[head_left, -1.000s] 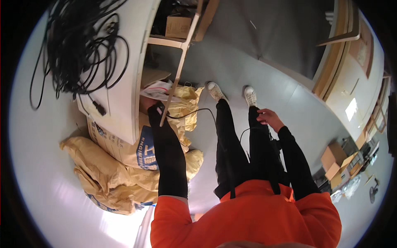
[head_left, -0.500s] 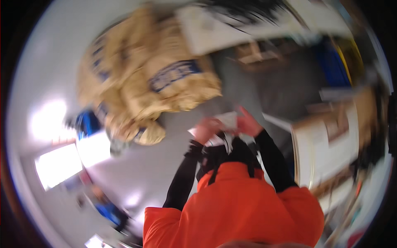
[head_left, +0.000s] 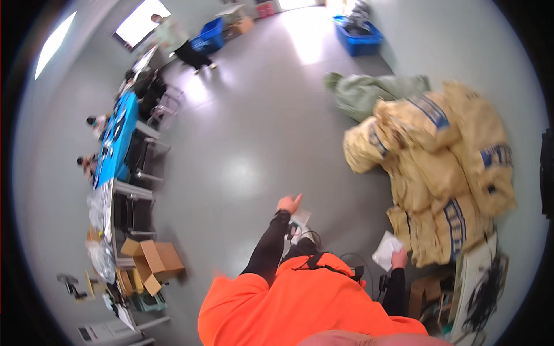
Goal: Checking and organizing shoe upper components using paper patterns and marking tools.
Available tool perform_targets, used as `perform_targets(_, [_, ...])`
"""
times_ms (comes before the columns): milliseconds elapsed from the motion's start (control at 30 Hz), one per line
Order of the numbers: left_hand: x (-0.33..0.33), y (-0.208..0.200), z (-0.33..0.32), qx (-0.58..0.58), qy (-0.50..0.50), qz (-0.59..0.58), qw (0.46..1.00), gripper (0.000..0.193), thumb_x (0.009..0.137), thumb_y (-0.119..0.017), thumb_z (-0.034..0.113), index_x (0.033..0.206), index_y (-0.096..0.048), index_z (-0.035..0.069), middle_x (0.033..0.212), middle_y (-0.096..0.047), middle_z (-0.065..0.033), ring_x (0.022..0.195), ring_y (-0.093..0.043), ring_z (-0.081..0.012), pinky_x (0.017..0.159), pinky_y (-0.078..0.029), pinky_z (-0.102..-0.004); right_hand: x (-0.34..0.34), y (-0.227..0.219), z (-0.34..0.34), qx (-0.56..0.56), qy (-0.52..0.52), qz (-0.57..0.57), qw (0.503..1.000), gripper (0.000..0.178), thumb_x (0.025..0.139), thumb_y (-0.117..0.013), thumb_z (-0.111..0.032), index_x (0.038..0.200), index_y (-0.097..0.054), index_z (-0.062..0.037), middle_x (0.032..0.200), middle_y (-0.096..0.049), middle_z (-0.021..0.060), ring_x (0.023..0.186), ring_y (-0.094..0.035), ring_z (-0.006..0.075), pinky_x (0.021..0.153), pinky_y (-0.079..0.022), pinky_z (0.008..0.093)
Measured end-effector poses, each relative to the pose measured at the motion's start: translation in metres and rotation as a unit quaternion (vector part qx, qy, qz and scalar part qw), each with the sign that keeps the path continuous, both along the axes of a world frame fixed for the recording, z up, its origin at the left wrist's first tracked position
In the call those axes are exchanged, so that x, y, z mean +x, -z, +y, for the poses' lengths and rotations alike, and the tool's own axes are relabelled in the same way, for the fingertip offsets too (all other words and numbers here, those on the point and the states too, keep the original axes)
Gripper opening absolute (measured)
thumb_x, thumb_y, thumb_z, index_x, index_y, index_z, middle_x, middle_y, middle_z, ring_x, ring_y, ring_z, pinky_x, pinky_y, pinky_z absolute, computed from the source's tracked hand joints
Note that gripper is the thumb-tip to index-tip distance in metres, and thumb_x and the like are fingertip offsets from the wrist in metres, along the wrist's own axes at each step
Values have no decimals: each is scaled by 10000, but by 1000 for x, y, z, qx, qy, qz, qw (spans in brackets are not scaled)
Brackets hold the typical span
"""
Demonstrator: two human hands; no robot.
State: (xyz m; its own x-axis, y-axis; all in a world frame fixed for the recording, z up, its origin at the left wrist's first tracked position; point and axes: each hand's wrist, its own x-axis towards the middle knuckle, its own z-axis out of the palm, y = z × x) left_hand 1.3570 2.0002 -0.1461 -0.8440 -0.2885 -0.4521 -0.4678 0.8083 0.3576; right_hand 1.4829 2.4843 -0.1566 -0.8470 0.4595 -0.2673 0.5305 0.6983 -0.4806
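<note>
My right hand [head_left: 399,259] is out to the right of my body, closed on the edge of a crumpled white sheet [head_left: 383,251], paper or thin plastic. My left hand [head_left: 289,203] is stretched forward over the grey floor, its thumb apart from the other fingers and nothing visible in its grasp. Just below it is a pale flat piece [head_left: 300,218], partly hidden by my wrist; whether the hand touches it I cannot tell. Near my right hand are large tan sacks [head_left: 427,179] with blue print, heaped against the wall.
A grey-green sack [head_left: 375,95] and a blue bin [head_left: 358,41] stand beyond the heap. Along the left wall runs a blue-topped table [head_left: 117,135] with seated people; an opened cardboard box [head_left: 158,262] is nearer. Another person [head_left: 176,43] stands far left. Black cables [head_left: 485,294] lie at right.
My view has swung round, bringing the sacks from left to right. My hands, formerly together around the white sheet, are apart; the right one has carried it out to the right.
</note>
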Motion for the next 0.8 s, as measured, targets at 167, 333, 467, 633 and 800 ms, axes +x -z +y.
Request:
perform_targets(167, [138, 87, -159, -46, -21, -80, 995, 270, 888, -373, 339, 1044, -552, 210, 890, -605, -229, 834, -578, -403, 727, -441, -486, -37, 47, 14, 50, -62, -183, 980, 334, 678, -489, -91, 972, -584, 35, 992, -570, 281, 999, -522, 414, 866, -420, 442])
perform_targets(333, [254, 107, -227, 303, -531, 69, 788, 459, 724, -460, 395, 813, -571, -41, 766, -604, -109, 612, -562, -240, 576, -460, -351, -113, 89, -8, 19, -66, -217, 974, 344, 663, -493, -82, 941, -603, 89, 996, -577, 295, 1014, -533, 409, 875, -426, 414])
perform_targets(467, [224, 69, -214, 37, -215, -124, 968, 162, 666, -534, 95, 721, -647, -6, 738, -621, -232, 688, -633, -313, 613, -476, -428, -197, 96, -28, 47, -125, -279, 951, 398, 678, -493, -67, 1041, -564, 81, 1018, -577, 283, 1022, -539, 392, 881, -424, 407])
perform_targets(633, [183, 95, -192, 118, -1, -334, 935, 182, 661, -628, 213, 805, -679, 114, 861, -663, -117, 802, -643, -278, 674, -502, -380, -352, 47, -143, 62, -192, -211, 956, 608, 705, -497, -24, 1303, -403, -80, 1044, -586, 237, 1029, -547, 345, 900, -419, 369])
perform_targets(800, [283, 177, -94, 75, -226, -349, 906, 286, 711, -600, 294, 916, -672, 107, 957, -648, -110, 853, -633, -274, 741, -496, -373, -530, 126, -287, 137, -495, -107, 851, 232, 770, -499, -177, 811, -671, -27, 884, -631, 199, 851, -609, 354, 747, -490, 415])
